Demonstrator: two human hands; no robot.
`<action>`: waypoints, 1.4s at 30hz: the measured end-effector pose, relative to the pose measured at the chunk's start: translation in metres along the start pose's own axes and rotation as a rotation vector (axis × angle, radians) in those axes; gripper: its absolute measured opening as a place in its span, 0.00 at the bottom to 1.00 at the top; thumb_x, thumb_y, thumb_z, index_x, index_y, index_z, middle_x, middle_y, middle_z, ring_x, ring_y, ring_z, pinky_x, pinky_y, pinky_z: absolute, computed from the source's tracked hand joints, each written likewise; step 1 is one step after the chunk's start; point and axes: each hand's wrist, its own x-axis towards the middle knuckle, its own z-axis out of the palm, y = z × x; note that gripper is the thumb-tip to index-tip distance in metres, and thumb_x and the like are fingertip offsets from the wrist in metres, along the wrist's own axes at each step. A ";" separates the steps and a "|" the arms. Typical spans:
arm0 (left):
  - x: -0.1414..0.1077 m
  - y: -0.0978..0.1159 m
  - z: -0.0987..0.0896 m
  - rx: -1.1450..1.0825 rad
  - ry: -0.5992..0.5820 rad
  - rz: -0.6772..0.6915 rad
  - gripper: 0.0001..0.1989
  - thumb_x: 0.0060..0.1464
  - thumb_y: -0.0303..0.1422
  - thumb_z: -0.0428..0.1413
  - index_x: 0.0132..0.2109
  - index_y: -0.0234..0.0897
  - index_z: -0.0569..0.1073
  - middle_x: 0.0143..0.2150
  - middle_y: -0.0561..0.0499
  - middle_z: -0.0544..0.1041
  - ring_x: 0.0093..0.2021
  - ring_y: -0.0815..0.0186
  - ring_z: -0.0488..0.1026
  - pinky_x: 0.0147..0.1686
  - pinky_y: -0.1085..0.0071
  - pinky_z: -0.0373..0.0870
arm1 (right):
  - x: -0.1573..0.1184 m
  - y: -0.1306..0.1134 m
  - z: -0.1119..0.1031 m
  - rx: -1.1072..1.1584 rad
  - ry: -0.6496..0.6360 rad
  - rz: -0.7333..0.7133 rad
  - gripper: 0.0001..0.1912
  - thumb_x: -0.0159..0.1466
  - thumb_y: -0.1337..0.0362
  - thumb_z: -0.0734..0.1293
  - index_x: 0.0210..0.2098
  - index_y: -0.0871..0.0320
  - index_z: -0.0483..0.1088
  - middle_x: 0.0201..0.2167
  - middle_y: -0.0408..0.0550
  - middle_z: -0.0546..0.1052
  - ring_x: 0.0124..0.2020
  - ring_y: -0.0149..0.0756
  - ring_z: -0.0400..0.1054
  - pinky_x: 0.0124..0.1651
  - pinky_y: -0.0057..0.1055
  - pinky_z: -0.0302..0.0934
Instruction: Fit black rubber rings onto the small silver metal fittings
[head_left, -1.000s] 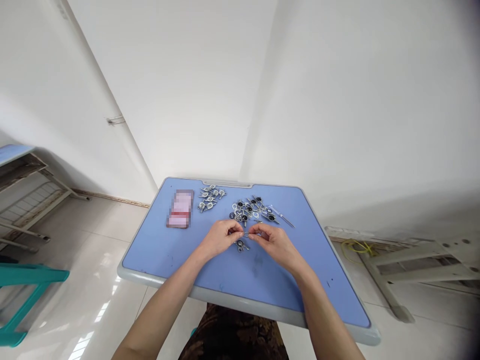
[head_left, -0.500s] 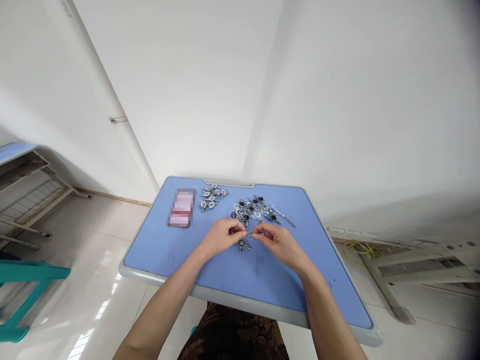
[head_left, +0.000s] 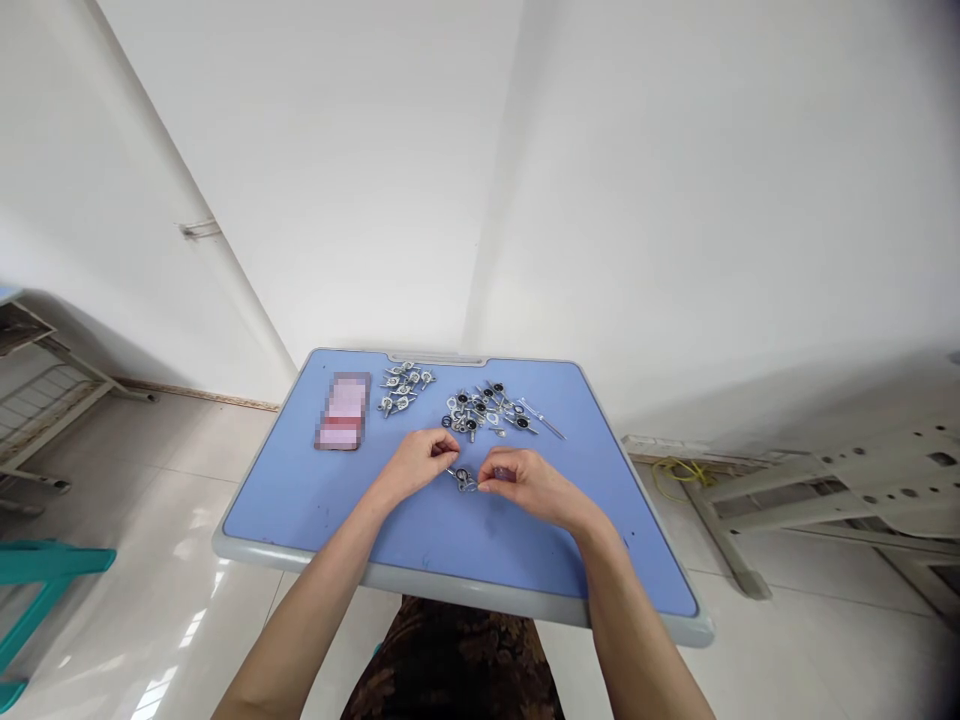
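Observation:
On the blue table (head_left: pixel 285 510), a small metal part with a round dark centre (head_left: pixel 463 476) lies between my two hands. My left hand (head_left: pixel 416 462) is at its upper left, thumb and fingers pinched together; whatever they hold is hidden. From the right, my right hand (head_left: pixel 529 482) pinches a thin metal ring (head_left: pixel 471 488) low over that part; whether ring and part touch is unclear. Just beyond the hands lies a loose pile of metal parts with black round centres (head_left: pixel 480 407), with flat rings among them.
A second group of silvery metal parts (head_left: pixel 405 388) lies at the back, left of the pile. A blurred-out phone-like rectangle (head_left: pixel 343 412) is farther left. A thin clear-handled screwdriver-like tool (head_left: pixel 541 418) rests right of the pile. Behind the table stands a white wall (head_left: pixel 375 180).
My hands have moved apart and lower from the thin piece they both held. The ring in my right hand is now over the single metal part. The view has shifted right.

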 end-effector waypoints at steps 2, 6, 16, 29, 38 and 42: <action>-0.001 0.001 0.000 0.007 -0.003 -0.002 0.06 0.51 0.29 0.54 0.35 0.35 0.75 0.31 0.53 0.77 0.31 0.68 0.72 0.33 0.74 0.66 | 0.000 -0.001 0.002 -0.003 -0.010 -0.010 0.06 0.59 0.66 0.64 0.28 0.56 0.73 0.31 0.43 0.76 0.32 0.32 0.67 0.36 0.28 0.59; -0.002 0.003 -0.001 0.009 -0.011 -0.007 0.06 0.51 0.29 0.54 0.35 0.35 0.75 0.32 0.52 0.77 0.32 0.68 0.72 0.33 0.74 0.66 | 0.000 -0.004 0.004 -0.032 -0.019 0.007 0.06 0.59 0.66 0.64 0.28 0.55 0.73 0.31 0.43 0.76 0.32 0.33 0.68 0.36 0.28 0.60; -0.002 0.002 0.000 0.025 -0.047 0.025 0.08 0.50 0.26 0.53 0.35 0.35 0.76 0.34 0.52 0.78 0.35 0.67 0.72 0.36 0.73 0.65 | 0.004 -0.004 0.008 -0.108 0.041 0.066 0.08 0.61 0.65 0.62 0.29 0.57 0.72 0.26 0.42 0.73 0.27 0.31 0.64 0.32 0.28 0.56; -0.005 0.009 -0.003 0.176 -0.086 0.076 0.13 0.50 0.23 0.49 0.37 0.37 0.77 0.37 0.51 0.78 0.38 0.65 0.72 0.38 0.72 0.67 | 0.014 0.003 0.018 -0.061 0.127 0.160 0.09 0.60 0.62 0.61 0.28 0.60 0.71 0.20 0.40 0.67 0.24 0.30 0.58 0.29 0.28 0.51; -0.017 0.027 -0.008 0.296 -0.150 0.059 0.17 0.47 0.26 0.52 0.47 0.38 0.72 0.41 0.50 0.76 0.41 0.62 0.72 0.42 0.67 0.68 | 0.017 -0.001 0.018 -0.055 0.174 0.217 0.09 0.60 0.62 0.62 0.26 0.59 0.68 0.20 0.39 0.65 0.24 0.30 0.57 0.29 0.28 0.51; -0.019 0.029 -0.003 0.359 -0.128 0.066 0.14 0.51 0.30 0.54 0.47 0.39 0.70 0.42 0.50 0.75 0.41 0.61 0.71 0.43 0.66 0.68 | 0.018 -0.003 0.021 -0.077 0.184 0.240 0.09 0.60 0.63 0.61 0.25 0.58 0.67 0.20 0.40 0.65 0.24 0.30 0.57 0.29 0.27 0.49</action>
